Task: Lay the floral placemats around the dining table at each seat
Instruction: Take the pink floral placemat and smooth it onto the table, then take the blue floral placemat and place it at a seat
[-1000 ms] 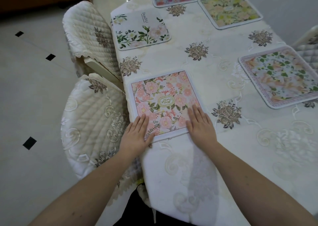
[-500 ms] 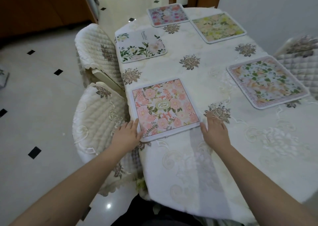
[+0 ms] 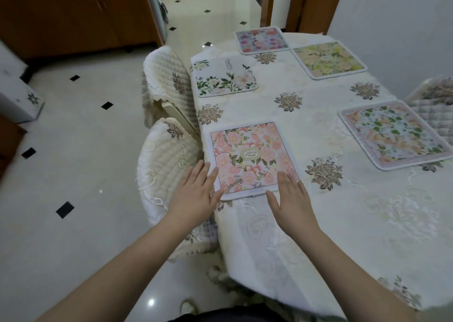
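Note:
A pink floral placemat [image 3: 250, 155] lies flat on the dining table [image 3: 343, 211] near its left edge. My left hand [image 3: 196, 194] has straight fingers at the mat's near left corner. With flat fingers, my right hand [image 3: 291, 199] lies over the mat's near right corner. Other placemats lie around the table: a white one with green leaves [image 3: 225, 79], a pink and purple one [image 3: 261, 39] at the far end, a yellow one [image 3: 327, 59], and a green and orange one [image 3: 389, 133] on the right.
Two cream quilted chairs [image 3: 166, 162] [image 3: 166, 81] stand tucked against the table's left side, and another chair [image 3: 434, 101] is at the right. A wooden cabinet [image 3: 73, 15] stands at the back left on a tiled floor. A doorway [image 3: 304, 3] lies beyond the table's far end.
The view has tilted up, showing more of the room. My right hand has moved from beside the pink mat back onto its near right corner. My left hand stays at the near left corner.

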The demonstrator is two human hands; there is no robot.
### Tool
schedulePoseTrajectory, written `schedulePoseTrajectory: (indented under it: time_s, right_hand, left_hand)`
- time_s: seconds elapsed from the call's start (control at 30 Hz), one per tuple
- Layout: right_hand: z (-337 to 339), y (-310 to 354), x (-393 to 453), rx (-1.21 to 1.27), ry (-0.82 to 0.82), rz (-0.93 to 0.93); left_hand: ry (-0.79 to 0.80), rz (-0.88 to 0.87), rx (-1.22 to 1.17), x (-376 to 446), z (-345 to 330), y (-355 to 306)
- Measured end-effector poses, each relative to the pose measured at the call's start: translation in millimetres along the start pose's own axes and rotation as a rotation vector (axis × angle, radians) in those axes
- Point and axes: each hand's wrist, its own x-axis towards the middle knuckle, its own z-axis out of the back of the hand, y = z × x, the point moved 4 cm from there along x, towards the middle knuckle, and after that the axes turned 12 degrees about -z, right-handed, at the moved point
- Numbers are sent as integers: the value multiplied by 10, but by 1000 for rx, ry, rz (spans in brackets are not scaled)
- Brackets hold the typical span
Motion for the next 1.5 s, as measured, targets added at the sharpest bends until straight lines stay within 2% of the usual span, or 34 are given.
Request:
schedulePoseTrajectory:
  time_s: [0.1,0.23,0.63,0.87,1.03,1.17,1.5]
  right_hand:
    - [-21,314,-190,-35,-2,59]
    - [-82,779,-425,-64,-29,93]
    - [-443,2567,-1250,-91,-49,240]
    - [-672,3517,-1580,-90,-70,380]
    - [-745,3863,-1653,-105,-111,466]
    - [-858,4025,-1605,-143,-79,508]
    - [-950,3986,-937,-183,-73,469]
  left_hand:
    - [-75,-4,-48,-269,73,81]
    - [-86,45,-125,-663,116,272]
    - [-83,228,-38,-2344,-54,1556]
    - [-193,342,-12,-3022,-11,2053]
    - [-242,419,-8,-3297,14,2284]
    - [-241,491,-16,-3351,-18,2499]
    - [-109,539,-117,-2715,-87,2773]
